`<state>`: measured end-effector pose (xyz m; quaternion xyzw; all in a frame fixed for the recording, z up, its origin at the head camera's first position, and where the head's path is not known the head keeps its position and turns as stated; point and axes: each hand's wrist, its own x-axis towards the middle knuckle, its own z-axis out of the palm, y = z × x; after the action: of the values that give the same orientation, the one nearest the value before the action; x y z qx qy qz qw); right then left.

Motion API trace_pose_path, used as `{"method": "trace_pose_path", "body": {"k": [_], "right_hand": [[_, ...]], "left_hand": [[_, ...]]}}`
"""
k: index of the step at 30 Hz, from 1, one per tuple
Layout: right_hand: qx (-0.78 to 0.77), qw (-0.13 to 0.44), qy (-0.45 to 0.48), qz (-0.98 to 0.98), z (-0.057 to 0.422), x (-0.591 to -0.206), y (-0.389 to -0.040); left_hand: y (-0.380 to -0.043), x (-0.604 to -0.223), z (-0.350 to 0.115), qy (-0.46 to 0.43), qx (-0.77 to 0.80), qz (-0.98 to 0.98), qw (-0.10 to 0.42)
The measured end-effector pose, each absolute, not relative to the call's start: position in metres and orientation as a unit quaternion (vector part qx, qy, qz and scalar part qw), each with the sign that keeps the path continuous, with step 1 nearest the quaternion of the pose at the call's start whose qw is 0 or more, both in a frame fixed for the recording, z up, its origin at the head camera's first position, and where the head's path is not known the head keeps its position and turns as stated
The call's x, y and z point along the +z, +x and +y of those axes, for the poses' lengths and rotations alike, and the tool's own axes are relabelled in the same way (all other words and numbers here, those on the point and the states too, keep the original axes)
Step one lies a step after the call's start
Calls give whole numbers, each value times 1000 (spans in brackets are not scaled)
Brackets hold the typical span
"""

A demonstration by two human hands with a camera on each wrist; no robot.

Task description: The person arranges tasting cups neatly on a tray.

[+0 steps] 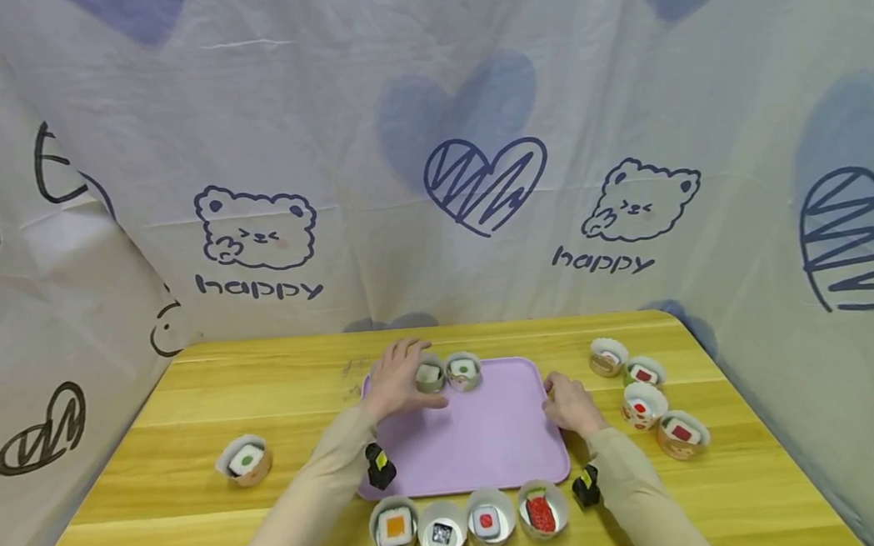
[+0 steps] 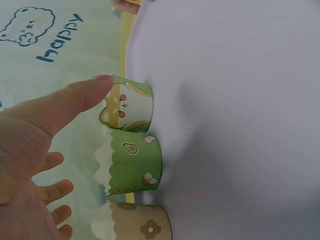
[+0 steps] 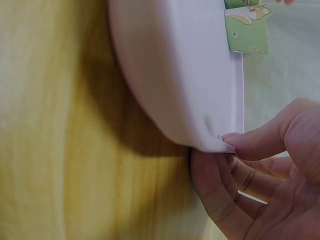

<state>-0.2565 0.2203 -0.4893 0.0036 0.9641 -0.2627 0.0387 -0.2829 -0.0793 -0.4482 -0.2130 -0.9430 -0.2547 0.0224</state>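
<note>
A lilac tray (image 1: 485,441) lies on the table with paper cups of toy sushi along its far side. My left hand (image 1: 397,384) is over its far left corner, fingers spread and thumb pointing inward. In the left wrist view the thumb tip overlaps the rim of a green cup with a dog print (image 2: 134,107). Beside that cup stand a green avocado-print cup (image 2: 135,162) and a beige flower-print cup (image 2: 142,225). From the head, my hand mostly hides the leftmost cup. My right hand (image 1: 574,406) pinches the tray's right rim between thumb and fingers.
Several sushi cups line the tray's near side, among them one with orange-topped sushi (image 1: 394,528). Several more, such as a red-topped one (image 1: 682,435), stand at the right. A lone cup (image 1: 244,460) stands at the left. Printed cloth (image 1: 374,227) hangs behind the table.
</note>
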Motion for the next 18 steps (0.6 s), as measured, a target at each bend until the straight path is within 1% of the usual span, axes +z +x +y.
{"method": "trace_pose_path", "body": {"k": [5, 9, 18], "right_hand": [[-261, 39, 0, 965, 221, -489, -255], [-258, 40, -1, 965, 222, -489, -256], [-257, 43, 0, 965, 222, -490, -257]], "left_hand": [[-276, -447, -89, -213, -271, -938, 39], [-269, -447, -100, -202, -286, -936, 42], [-251, -441, -134, -187, -268, -943, 63]]}}
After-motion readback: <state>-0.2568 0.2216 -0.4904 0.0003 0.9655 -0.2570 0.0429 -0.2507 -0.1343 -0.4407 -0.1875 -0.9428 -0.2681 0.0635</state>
